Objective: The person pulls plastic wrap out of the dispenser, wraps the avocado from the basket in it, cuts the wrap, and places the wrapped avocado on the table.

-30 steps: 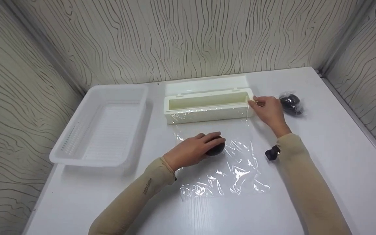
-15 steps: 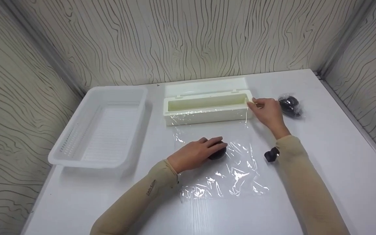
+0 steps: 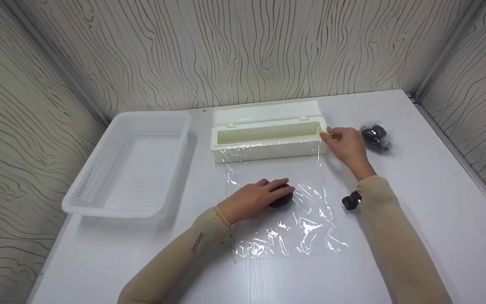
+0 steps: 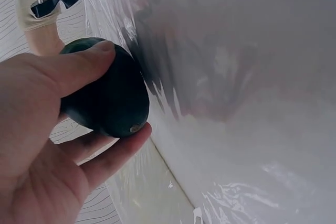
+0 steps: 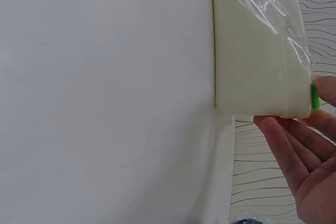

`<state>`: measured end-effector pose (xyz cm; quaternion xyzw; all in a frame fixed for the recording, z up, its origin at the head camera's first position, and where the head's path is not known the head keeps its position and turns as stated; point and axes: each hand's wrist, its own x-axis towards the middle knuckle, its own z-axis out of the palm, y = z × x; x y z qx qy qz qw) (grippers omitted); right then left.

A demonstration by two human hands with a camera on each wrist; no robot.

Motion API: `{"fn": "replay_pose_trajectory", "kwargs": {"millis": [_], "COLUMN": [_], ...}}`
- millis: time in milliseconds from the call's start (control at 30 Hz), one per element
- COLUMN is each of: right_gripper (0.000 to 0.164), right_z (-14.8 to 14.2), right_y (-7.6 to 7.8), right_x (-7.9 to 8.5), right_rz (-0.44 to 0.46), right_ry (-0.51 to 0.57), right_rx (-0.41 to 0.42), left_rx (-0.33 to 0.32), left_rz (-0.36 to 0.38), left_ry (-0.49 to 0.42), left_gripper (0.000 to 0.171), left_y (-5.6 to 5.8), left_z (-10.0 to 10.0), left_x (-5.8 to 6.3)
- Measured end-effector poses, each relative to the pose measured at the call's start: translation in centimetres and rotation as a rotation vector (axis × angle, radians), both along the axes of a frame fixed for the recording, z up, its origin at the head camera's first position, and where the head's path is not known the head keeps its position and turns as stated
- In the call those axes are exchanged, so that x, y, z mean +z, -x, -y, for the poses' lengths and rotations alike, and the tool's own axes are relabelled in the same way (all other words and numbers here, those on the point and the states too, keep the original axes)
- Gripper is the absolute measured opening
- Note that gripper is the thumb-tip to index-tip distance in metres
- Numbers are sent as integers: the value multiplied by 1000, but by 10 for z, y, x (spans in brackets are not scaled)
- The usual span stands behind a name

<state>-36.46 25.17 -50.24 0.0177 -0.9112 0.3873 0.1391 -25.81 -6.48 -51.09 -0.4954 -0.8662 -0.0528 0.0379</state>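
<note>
In the head view, my left hand holds a dark green avocado down on a sheet of clear cling film. The left wrist view shows the thumb over the top and fingertips beneath the stem end. The film stretches from the front edge of a long white cling film dispenser, whose lid is swung back. My right hand grips the dispenser's right front corner. In the right wrist view its thumb is against a small green tab, fingers under the end.
A white plastic basket stands on the left of the white table. To the right of the dispenser lies a dark, film-wrapped fruit. A black wrist camera sits on the right sleeve. Patterned walls enclose the table's back and sides.
Over the last second my left hand and the avocado have shifted slightly nearer the person and a touch right. My right hand stays at the dispenser's corner.
</note>
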Motion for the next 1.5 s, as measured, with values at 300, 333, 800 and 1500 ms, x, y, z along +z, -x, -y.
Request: {"fn": "replay_pose_trajectory", "kwargs": {"millis": [300,333,800,1500], "right_gripper": [44,44,46,46], "right_z": [0,0,0,-1], "right_y": [1,0,0,-1], "right_x": [-1,-1,-1,-1], "right_rz": [-28,-30,-11,-13], "right_ry": [0,-1,5,-29], "right_rx": [-1,-1,-4,5], "left_rx": [-11,-11,3,46], "left_rz": [1,2,29,58], "left_ry": [-22,-27,-75,-109], "left_gripper": [64,64,72,74], "left_y": [1,1,0,-2], "left_z": [1,1,3,15], "left_x": [-1,-1,-1,0]}}
